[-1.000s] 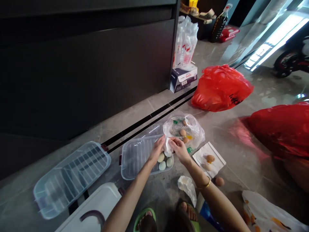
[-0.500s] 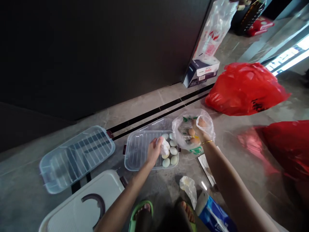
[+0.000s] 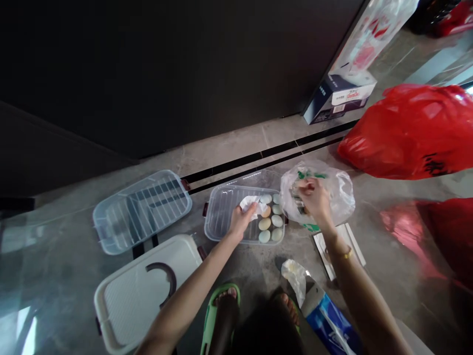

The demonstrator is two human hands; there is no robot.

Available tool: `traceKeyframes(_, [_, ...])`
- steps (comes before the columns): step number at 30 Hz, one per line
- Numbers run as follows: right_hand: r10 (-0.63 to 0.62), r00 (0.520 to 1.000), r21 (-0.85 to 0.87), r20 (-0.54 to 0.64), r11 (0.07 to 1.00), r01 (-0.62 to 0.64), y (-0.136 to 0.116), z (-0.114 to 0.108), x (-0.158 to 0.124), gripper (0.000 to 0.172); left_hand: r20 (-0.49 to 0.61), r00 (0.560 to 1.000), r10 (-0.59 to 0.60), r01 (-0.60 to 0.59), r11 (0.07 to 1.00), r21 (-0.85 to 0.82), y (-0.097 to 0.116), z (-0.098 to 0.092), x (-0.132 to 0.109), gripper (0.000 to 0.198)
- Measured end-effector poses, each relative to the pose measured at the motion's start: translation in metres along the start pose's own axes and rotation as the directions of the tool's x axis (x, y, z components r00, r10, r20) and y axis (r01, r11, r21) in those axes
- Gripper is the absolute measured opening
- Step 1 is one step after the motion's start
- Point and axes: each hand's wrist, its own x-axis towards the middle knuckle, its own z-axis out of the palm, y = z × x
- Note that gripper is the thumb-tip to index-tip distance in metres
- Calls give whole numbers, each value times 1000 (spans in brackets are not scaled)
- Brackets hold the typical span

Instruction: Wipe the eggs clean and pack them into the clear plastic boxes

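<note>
My left hand pinches a crumpled white tissue over a clear plastic container on the floor. Pale eggs lie in two columns along the container's right side, a browner egg among them beside the tissue. To the right, my right hand is above the mouth of a thin white plastic bag with green print. Its fingers are curled together; whatever they hold, if anything, I cannot make out. The bag's contents are mostly hidden by that hand.
A second clear container and a white lid with a dark handle lie left. Nearer me are a used tissue and a blue tissue pack. Red bags and a box stand right, a dark panel behind.
The view has shifted, moving the scene rightward. My right hand has come up from among the eggs in the bag. My left hand has drawn the tissue leftward, uncovering more eggs.
</note>
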Motion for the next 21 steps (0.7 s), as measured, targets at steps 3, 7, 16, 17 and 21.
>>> traceKeyframes(3, [-34, 979, 365, 203, 930, -43, -20, 4, -63, 40, -4, 999, 33, -33, 999, 2, -15, 4, -6, 42])
traceKeyframes(7, [-44, 963, 606, 266, 784, -131, -37, 14, -133, 39, 75, 997, -23, 27, 998, -61, -27, 13, -31, 49])
traceKeyframes(16, [-288, 951, 216, 115, 942, 259, -36, 18, -164, 34, 446, 883, -150, 315, 892, -324, -11, 10, -73, 71])
traceKeyframes(17, [-280, 953, 225, 111, 942, 251, -37, 18, -165, 34, 444, 885, -141, 307, 893, -328, -11, 9, -75, 67])
traceKeyframes(21, [-220, 970, 296, 106, 938, 181, -43, 17, -168, 32, 264, 964, -17, 75, 975, -211, -18, 6, -80, 40])
